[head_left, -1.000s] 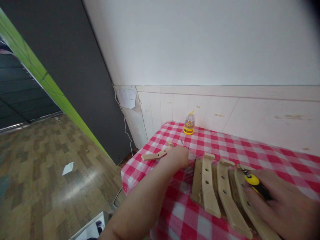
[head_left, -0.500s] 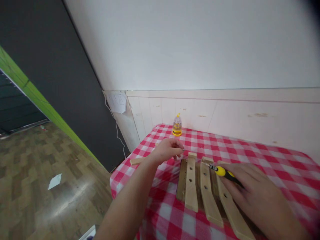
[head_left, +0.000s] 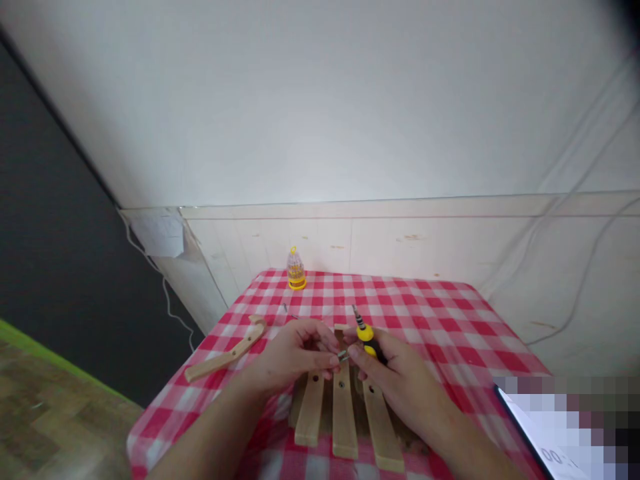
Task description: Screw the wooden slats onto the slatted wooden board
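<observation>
My left hand [head_left: 295, 353] hovers over the far ends of three wooden slats [head_left: 341, 413] joined side by side on the red-and-white checked tablecloth [head_left: 440, 327]. Its thumb and fingers pinch a small metal screw [head_left: 343, 357]. My right hand [head_left: 400, 380] meets it fingertip to fingertip and holds a yellow-and-black screwdriver [head_left: 364, 330], whose tip points up and away. Both hands rest just above the slat assembly.
A loose curved wooden piece [head_left: 225, 358] lies at the table's left. A small yellow-based bit holder [head_left: 296, 269] stands at the back by the white panelled wall. A tiny screw [head_left: 285, 308] lies beyond the hands. A blurred white object [head_left: 550, 447] sits at the lower right. Cables hang on the wall at right.
My left hand came back from the left side of the table with a screw and met my right hand over the slats. The view swung right, and the screwdriver lifted off the slats.
</observation>
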Motion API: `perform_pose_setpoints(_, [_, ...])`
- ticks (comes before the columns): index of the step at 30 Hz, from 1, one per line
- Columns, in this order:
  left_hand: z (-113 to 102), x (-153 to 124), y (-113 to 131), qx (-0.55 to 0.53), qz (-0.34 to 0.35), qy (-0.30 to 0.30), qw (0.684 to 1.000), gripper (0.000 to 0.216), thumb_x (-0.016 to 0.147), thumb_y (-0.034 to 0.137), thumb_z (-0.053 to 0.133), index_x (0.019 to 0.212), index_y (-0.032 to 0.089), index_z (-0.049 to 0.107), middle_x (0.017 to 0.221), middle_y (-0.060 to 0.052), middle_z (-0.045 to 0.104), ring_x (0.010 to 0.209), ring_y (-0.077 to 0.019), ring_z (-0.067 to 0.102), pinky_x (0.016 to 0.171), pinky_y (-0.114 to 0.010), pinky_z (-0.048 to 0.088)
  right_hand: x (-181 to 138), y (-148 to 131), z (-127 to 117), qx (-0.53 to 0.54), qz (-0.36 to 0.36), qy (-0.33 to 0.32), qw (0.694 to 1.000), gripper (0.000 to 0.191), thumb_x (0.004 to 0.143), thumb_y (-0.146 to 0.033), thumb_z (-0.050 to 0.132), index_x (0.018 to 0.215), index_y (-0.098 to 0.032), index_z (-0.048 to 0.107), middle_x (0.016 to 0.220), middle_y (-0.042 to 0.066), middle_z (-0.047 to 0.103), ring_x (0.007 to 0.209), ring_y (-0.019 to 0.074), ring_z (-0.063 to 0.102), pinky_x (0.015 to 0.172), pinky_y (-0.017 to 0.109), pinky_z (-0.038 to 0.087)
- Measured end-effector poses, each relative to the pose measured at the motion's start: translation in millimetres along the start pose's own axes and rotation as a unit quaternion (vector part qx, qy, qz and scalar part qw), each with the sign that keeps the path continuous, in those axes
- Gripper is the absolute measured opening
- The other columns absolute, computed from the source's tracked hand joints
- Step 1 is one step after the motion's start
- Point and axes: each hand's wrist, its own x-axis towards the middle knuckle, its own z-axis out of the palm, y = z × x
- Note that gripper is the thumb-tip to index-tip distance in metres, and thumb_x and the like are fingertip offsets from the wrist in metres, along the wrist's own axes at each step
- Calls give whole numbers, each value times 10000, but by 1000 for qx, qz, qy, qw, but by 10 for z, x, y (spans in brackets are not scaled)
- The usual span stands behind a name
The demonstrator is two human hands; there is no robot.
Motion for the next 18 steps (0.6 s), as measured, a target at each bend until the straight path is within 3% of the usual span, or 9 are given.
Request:
perform_pose_setpoints(3, [38,-1,-18,-10,20,18,1000,232,646,191,772,784,129,596,674,-14,647,599,-100,611,547,-193,485,12,26,1,35,36,-50,997,237,816,-370,543,948,-195,635,757,35,648,611,141,591,562,262,468])
perform_pose_setpoints(6, [84,11,-7,-6,39,47,998,238,642,183,768,785,132,584,658,-2,634,573,-96,597,532,-194,468,13,50,-14,76,65,-62,993,171,805,-335,550,887,-198,613,725,12,617,581,117,554,550,242,438])
perform_pose_setpoints(11, [136,13,19,-10,135,137,981,131,731,180,664,828,156,580,748,-4,637,671,-115,614,632,-240,501,30,55,-78,120,74,-9,990,178,820,-365,542,798,-189,561,674,-8,569,588,107,509,571,238,394])
perform_pose_setpoints(13, [127,4,26,-53,160,156,973,114,764,178,578,878,182,572,720,18,599,627,-108,586,556,-225,481,39,46,-114,160,85,35,983,213,811,-397,560,799,-185,544,661,-12,561,592,110,503,581,241,388])
perform_pose_setpoints(15, [110,-1,36,-67,144,152,975,103,762,166,502,841,180,567,596,43,516,484,-78,486,424,-177,374,42,33,-150,214,93,70,970,245,794,-423,582,809,-183,533,649,-17,545,589,109,493,573,238,378])
perform_pose_setpoints(18, [106,7,72,13,81,143,986,104,781,192,467,756,151,560,463,67,390,376,-40,314,366,-148,208,38,7,-198,273,94,79,954,265,786,-434,594,802,-179,523,627,-26,518,568,98,467,551,228,355])
